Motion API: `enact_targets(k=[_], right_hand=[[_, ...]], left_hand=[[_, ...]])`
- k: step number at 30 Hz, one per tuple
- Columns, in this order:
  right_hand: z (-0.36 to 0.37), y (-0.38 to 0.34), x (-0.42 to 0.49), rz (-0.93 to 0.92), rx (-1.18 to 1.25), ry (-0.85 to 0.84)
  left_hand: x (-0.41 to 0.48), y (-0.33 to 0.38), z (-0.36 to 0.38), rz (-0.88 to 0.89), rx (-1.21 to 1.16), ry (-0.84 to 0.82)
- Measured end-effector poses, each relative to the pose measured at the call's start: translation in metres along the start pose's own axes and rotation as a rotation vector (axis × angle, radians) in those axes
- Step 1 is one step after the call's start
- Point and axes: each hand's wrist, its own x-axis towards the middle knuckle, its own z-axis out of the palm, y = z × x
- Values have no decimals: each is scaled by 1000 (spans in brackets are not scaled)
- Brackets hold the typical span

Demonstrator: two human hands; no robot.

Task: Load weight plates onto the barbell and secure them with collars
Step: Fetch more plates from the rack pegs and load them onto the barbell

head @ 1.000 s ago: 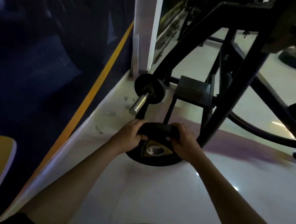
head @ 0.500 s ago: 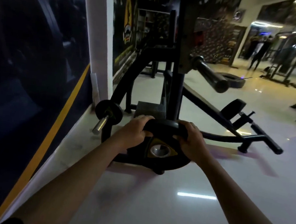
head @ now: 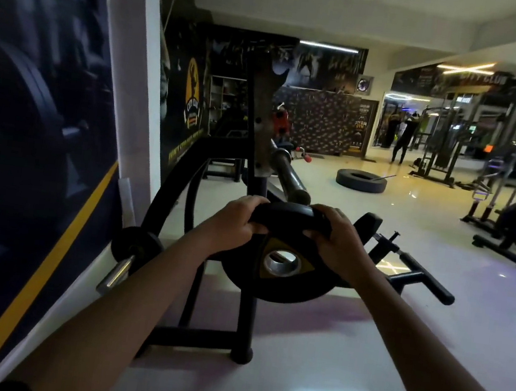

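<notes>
A black weight plate with a yellow triangular hub and a steel-lined centre hole hangs upright in front of me. My left hand and my right hand both grip its top rim, one at each side. Just behind and above the plate, the bare end of the barbell sleeve sticks out toward me from the rack upright. The plate's hole sits below the sleeve's end. No collar shows in view.
The black rack frame stands on the glossy floor under the plate. A storage peg with a small plate juts out at the lower left by the wall. A tyre lies farther back, other machines stand at right, and a person stands far off.
Both hands have lifted the plate from the floor up to just below the barbell sleeve. My view has tilted up from the floor to the gym room.
</notes>
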Motion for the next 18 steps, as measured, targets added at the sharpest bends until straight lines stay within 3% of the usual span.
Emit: enact_targets(k=[4, 18], right_hand=[[-17, 22, 43, -38, 26, 10], [-27, 72, 153, -155, 180, -68]], left_hand=[[46, 6, -3, 14, 40, 57], [148, -14, -20, -53, 74, 12]])
